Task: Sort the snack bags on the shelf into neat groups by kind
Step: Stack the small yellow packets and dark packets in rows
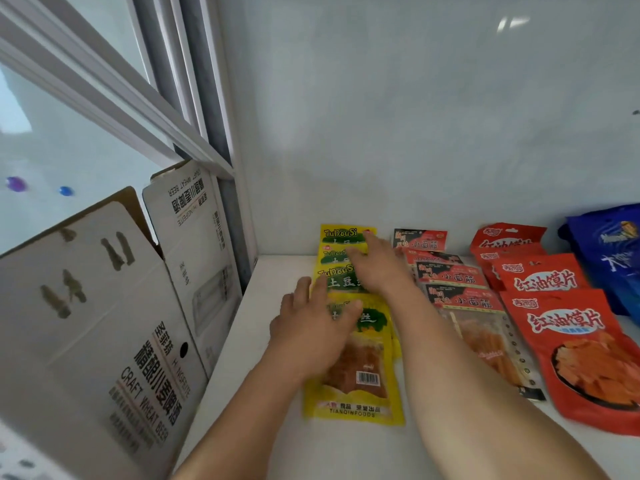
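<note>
Head view, looking down at a white shelf. Both hands are on the yellow snack bags, a column of overlapping packs that runs from the back wall toward the viewer.

Left hand: fingers spread and fairly straight, lying flat on the upper part of the nearest yellow pack. No pinch or grip shows; it looks like a press.

Right hand: reaches past the left hand, fingers extended, palm down on the packs at the far end of the same column. It appears to hold nothing.

Just right of the right forearm lies a column of dark-and-red packs. Beyond those is a column of bright red packs, with a blue bag at the far right. Left of the left hand stand cardboard cartons.

Judgement: the kinds already look separated, so the step in hand is squaring up the yellow column. To do it well:
- Keep both palms flat and slide the packs; lifting would disturb the overlap.
- Let the far hand pin the back packs while the near hand nudges the front pack into line. Its lower edge sits a little skewed.
- Keep the right forearm off the dark-and-red column, which lies very close.
- These foil packs probably slip easily, so push lightly.
</note>
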The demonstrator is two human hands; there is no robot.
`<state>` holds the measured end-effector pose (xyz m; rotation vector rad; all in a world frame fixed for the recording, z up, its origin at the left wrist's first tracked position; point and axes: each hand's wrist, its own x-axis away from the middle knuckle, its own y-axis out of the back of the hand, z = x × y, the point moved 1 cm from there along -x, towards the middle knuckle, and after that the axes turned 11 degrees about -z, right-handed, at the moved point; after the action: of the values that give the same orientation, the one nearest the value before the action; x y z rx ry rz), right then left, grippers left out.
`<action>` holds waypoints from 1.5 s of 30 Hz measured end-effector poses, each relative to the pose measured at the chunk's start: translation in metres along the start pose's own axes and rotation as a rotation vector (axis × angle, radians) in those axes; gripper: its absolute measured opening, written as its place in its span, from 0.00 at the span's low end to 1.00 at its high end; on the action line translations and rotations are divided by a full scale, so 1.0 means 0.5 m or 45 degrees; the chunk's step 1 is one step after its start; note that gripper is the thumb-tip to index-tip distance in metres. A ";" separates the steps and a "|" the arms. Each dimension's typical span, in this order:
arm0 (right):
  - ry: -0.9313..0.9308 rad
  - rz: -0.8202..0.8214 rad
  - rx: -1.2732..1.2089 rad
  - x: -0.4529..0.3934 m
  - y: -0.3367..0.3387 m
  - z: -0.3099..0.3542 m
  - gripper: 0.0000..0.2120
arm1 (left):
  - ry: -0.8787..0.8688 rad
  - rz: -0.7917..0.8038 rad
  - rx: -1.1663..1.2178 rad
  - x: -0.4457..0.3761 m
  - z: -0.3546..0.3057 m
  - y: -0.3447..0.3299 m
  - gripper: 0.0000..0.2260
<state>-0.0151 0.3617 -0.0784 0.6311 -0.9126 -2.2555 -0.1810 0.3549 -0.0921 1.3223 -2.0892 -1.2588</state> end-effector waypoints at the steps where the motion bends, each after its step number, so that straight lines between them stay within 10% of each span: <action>1: 0.008 0.025 0.047 -0.008 -0.005 0.004 0.31 | -0.030 0.049 -0.073 0.024 -0.004 -0.005 0.36; 25: -0.084 0.164 0.032 -0.053 -0.030 0.024 0.31 | -0.246 0.090 -0.200 0.013 0.037 -0.043 0.38; 30: -0.097 0.145 0.023 -0.047 -0.031 0.014 0.33 | -0.240 0.102 -0.205 0.018 0.033 -0.038 0.51; 45: -0.080 0.092 0.179 -0.044 -0.069 -0.008 0.37 | -0.220 0.164 -0.281 0.006 0.043 -0.049 0.36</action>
<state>-0.0096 0.3947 -0.1021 0.5818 -1.1150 -2.1715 -0.1842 0.3587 -0.1244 0.9999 -2.0391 -1.5421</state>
